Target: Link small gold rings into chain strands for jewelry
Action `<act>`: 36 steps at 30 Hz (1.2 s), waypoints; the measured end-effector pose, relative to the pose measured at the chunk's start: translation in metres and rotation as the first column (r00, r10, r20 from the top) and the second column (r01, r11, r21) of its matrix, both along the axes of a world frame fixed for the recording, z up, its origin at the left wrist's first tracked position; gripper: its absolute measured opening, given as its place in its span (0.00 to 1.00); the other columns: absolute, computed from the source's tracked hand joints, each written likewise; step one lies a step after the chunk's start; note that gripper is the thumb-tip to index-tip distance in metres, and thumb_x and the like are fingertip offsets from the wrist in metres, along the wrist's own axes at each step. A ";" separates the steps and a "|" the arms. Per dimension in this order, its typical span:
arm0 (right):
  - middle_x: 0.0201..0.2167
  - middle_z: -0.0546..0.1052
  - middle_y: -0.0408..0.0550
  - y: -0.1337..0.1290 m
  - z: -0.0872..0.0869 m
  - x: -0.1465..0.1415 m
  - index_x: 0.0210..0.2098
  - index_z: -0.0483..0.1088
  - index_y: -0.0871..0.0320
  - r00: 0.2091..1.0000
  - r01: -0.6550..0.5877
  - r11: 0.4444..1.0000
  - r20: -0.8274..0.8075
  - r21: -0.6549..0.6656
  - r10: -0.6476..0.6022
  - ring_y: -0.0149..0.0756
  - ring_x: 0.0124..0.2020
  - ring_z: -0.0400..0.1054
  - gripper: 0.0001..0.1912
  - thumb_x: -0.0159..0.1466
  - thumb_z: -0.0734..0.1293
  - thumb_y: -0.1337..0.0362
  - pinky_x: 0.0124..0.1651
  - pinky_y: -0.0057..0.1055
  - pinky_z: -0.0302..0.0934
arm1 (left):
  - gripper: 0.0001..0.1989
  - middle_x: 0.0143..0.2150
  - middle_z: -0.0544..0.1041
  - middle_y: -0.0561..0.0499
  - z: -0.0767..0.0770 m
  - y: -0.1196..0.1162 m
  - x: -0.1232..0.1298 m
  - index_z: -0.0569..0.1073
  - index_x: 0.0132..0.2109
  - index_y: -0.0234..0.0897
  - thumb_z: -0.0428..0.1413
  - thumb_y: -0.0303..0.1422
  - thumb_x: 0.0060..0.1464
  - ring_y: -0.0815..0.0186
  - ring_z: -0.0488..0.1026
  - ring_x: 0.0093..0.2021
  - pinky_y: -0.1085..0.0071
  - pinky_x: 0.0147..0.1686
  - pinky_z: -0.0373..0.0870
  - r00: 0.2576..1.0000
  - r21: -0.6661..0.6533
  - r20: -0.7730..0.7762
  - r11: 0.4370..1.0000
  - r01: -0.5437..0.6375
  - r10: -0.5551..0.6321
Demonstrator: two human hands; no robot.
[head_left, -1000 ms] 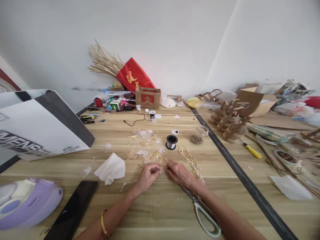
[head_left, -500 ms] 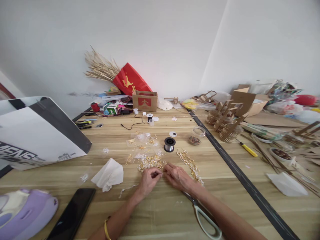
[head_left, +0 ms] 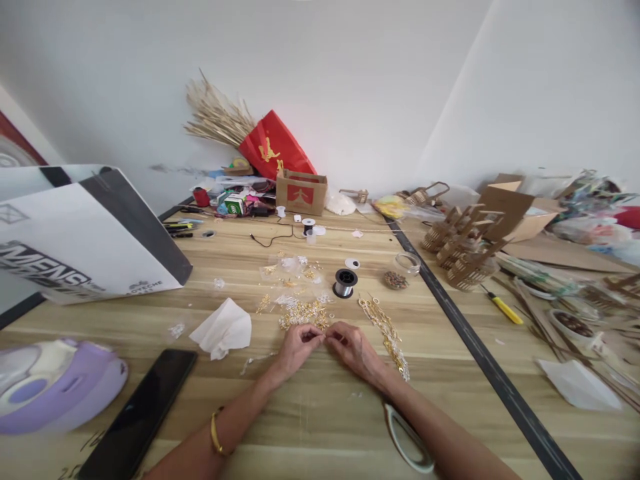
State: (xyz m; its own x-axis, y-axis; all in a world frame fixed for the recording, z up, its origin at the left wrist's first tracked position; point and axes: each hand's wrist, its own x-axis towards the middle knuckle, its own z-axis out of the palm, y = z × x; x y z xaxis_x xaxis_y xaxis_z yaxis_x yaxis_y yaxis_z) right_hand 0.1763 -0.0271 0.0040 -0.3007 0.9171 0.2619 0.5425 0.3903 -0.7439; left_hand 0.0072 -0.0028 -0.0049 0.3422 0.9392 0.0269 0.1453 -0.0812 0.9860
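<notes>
My left hand [head_left: 301, 345] and my right hand [head_left: 351, 348] meet fingertip to fingertip over the wooden table, both pinched closed. Whatever sits between the fingertips is too small to make out. Just beyond them lies a pile of gold and white beads [head_left: 305, 313]. To the right of my right hand stretch several gold and white beaded strands [head_left: 384, 333]. A spool of clear line [head_left: 345, 284] stands behind the pile. Partly under my right forearm are scissors [head_left: 407, 440], of which a pale handle shows.
On the left are a crumpled tissue [head_left: 224, 328], a black phone [head_left: 143, 413], a purple-and-white device [head_left: 65, 387] and a large white box [head_left: 85, 247]. A glass jar [head_left: 397, 280], small woven baskets [head_left: 467, 267] and a yellow-handled tool [head_left: 506, 309] are on the right.
The camera view has shifted, so the table's things appear a little further right. My right hand has turned slightly, and the fingertips of both hands stay close together.
</notes>
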 end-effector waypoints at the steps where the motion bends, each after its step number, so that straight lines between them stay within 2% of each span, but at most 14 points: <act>1: 0.27 0.73 0.45 0.000 0.000 0.000 0.31 0.69 0.59 1.000 0.006 1.000 -0.011 -0.003 -0.006 0.31 0.27 0.65 0.06 0.60 0.61 0.72 0.31 0.25 0.58 | 0.06 0.26 0.76 0.49 -0.001 0.000 0.000 0.75 0.28 0.31 0.57 0.31 0.46 0.67 0.71 0.28 0.73 0.30 0.66 1.000 -0.006 0.012 1.000 -0.009 0.009; 7: 0.25 0.71 0.44 0.002 -0.004 0.001 0.31 0.66 0.59 0.992 0.067 0.998 -0.111 -0.007 -0.067 0.31 0.26 0.64 0.05 0.60 0.59 0.69 0.27 0.24 0.58 | 0.07 0.24 0.74 0.51 -0.003 0.002 -0.001 0.73 0.27 0.31 0.58 0.32 0.44 0.69 0.68 0.26 0.74 0.29 0.65 0.998 -0.031 0.057 0.999 -0.022 0.024; 13: 0.27 0.73 0.44 -0.001 0.002 -0.004 0.32 0.67 0.59 0.986 0.014 0.997 -0.167 -0.072 -0.026 0.31 0.28 0.66 0.05 0.61 0.61 0.65 0.28 0.24 0.59 | 0.07 0.25 0.74 0.50 -0.003 0.002 -0.002 0.74 0.29 0.31 0.58 0.32 0.46 0.69 0.69 0.27 0.74 0.30 0.66 0.998 0.009 0.064 1.000 0.012 -0.012; 24: 0.27 0.72 0.44 0.000 -0.002 -0.004 0.33 0.68 0.59 0.992 -0.020 0.999 -0.126 -0.046 0.014 0.30 0.27 0.65 0.06 0.63 0.61 0.64 0.28 0.24 0.58 | 0.06 0.27 0.77 0.49 0.003 -0.001 -0.001 0.75 0.28 0.32 0.57 0.32 0.46 0.66 0.71 0.29 0.72 0.32 0.67 1.000 0.032 0.011 0.999 0.019 -0.019; 36: 0.24 0.71 0.43 0.000 0.003 -0.002 0.31 0.68 0.60 0.990 -0.031 0.990 -0.142 -0.137 0.012 0.30 0.25 0.63 0.06 0.61 0.60 0.65 0.26 0.24 0.54 | 0.06 0.27 0.76 0.50 0.009 -0.001 -0.003 0.75 0.29 0.31 0.57 0.32 0.47 0.68 0.70 0.29 0.73 0.31 0.66 0.998 0.010 -0.010 0.998 0.054 -0.054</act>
State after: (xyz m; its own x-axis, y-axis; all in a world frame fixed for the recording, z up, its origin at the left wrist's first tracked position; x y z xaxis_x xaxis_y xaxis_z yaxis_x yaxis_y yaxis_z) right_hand 0.1742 -0.0270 0.0070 -0.2900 0.9412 0.1735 0.4213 0.2883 -0.8599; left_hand 0.0045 -0.0042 0.0042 0.3930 0.9189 0.0330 0.1496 -0.0993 0.9837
